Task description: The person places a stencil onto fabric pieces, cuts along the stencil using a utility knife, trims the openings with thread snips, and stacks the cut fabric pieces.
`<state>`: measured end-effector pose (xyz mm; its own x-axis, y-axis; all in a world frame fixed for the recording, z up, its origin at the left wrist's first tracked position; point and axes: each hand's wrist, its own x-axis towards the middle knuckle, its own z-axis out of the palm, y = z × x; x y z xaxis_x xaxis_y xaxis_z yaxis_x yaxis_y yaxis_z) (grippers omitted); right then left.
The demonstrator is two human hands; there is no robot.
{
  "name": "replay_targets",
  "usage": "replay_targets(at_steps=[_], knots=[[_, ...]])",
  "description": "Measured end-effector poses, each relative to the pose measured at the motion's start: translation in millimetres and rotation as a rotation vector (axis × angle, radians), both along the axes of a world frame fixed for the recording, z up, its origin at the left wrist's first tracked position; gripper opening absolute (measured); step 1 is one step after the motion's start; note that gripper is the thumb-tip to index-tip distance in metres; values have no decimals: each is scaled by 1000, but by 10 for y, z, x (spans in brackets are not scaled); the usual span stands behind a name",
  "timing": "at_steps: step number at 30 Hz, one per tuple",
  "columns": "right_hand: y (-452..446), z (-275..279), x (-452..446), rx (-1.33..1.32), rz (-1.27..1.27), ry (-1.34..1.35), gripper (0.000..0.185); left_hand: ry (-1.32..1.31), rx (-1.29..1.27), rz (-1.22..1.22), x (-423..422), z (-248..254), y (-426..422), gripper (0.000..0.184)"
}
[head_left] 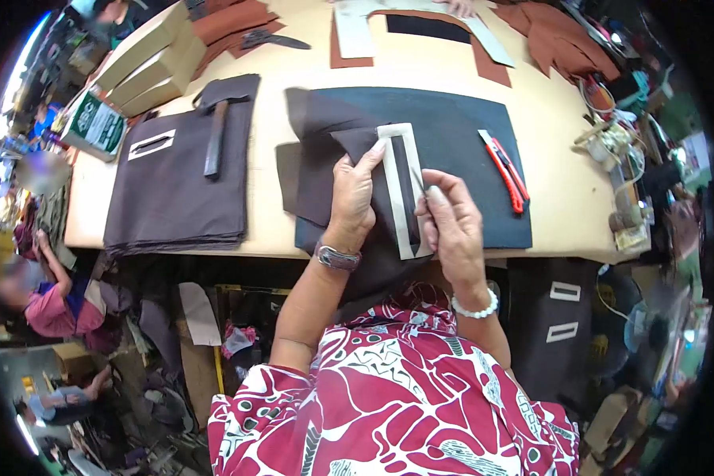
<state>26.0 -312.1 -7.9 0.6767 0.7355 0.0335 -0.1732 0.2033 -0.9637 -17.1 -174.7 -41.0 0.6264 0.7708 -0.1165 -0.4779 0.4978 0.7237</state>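
My left hand (353,190) grips a dark brown sheet of material (317,178), its thumb pressed on the top left of a cream rectangular frame (394,186) with a long dark slot down its middle. At the frame's right side, my right hand (456,226) is closed in a pinch. A thin dark sliver shows by its fingertips, too small to name. Part of the sheet lies on a dark cutting mat (468,111), and part hangs over the table edge towards my lap. Right of my hands, a red utility knife (506,170) lies on the mat with its blade end pointing away from me.
Left on the table (282,67), a hammer (216,139) rests on stacked dark brown pieces (178,198). Beyond are a green-and-white can (95,123), cardboard boxes (151,59), scissors (274,39) and rust-brown pieces (555,36). Another person's hand (454,6) touches the far edge.
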Motion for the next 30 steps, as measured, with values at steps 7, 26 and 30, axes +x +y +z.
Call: replay_targets(at_steps=[7,26,30], knots=[[37,-397,132,-100,-120,39,25,-4,122,-52,-72,9,-197,9],[62,-337,132,-61,-21,209,25,89,239,-108,-296,-44,-248,12],[64,-366,108,-58,-60,194,24,94,242,-111,-301,-49,-257,13]])
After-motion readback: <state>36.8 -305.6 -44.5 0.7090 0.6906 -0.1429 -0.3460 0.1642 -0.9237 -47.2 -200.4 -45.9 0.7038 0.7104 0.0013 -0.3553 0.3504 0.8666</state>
